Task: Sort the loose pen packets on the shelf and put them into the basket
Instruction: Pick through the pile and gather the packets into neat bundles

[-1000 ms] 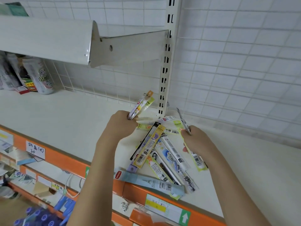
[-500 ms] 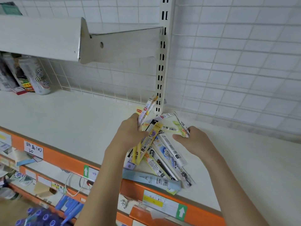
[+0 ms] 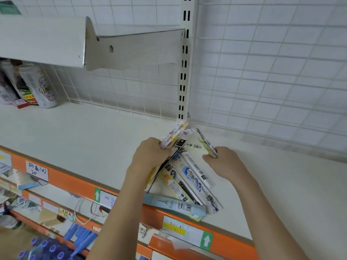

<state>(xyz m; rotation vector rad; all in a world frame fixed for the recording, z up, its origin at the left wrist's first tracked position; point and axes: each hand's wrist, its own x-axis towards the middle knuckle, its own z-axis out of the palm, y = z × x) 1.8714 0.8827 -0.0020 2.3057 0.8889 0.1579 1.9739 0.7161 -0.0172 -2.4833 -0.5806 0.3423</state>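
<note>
Partly hidden under my left hand (image 3: pixel 150 156) is the near end of a long black packet (image 3: pixel 169 162), so I cannot tell where it stops. My left fingers curl around a small bundle of pen packets (image 3: pixel 173 136); how many are in it I cannot count. My right hand (image 3: pixel 223 162) pinches one yellow-green packet (image 3: pixel 207 144) by its lower end, its top leaning toward the slotted upright post (image 3: pixel 183 76). Below the post, about five loose packets (image 3: pixel 189 177) lie fanned on the cream shelf (image 3: pixel 93 139), and one pale blue packet (image 3: pixel 174 203) overhangs the orange front edge (image 3: pixel 225 241). Far left of the post stand two cans (image 3: pixel 42 89), their labels blurred. No basket is visible. Compared with a second ago, both my hands sit closer to the post, and the yellow packet that lay atop the pile is now low beside my left wrist.
</note>
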